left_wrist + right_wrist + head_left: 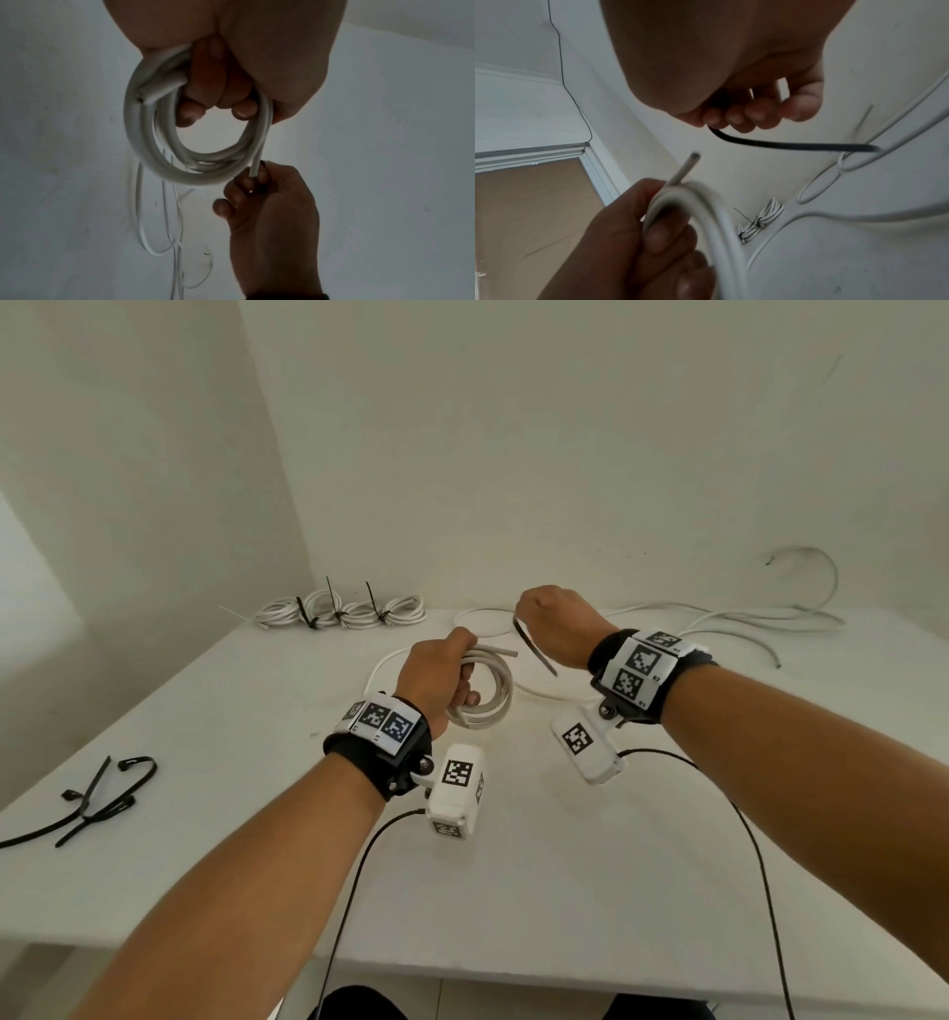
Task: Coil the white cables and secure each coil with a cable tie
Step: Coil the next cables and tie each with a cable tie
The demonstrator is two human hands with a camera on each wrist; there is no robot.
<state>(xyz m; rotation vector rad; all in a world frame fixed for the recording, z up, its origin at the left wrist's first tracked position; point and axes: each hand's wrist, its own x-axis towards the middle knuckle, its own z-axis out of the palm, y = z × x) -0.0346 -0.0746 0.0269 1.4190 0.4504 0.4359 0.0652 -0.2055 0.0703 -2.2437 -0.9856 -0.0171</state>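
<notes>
1. Nearest the head camera are the two forearms with their black wrist straps, raised over the white table [513,891]
2. The left hand [436,677] has its fingers curled through a finished coil of white cable [490,690], clamping the loops together, likely so they cannot spring apart; one cut end [506,653] pokes out toward the right hand
3. The right hand [557,626] is closed round a black cable tie [534,647], whose free tail hangs down and toward the coil; the tie looks ready to be threaded round the bundled loops
4. The hands are apart, the coil lifted off the table just left of and below the right fist, the tie's tail close to it but not touching
5. At the far edge lie tied coils [344,611], already done; loose white cables [719,621] sprawl to the right, and spare cable ties [102,798] wait at the left edge
</notes>
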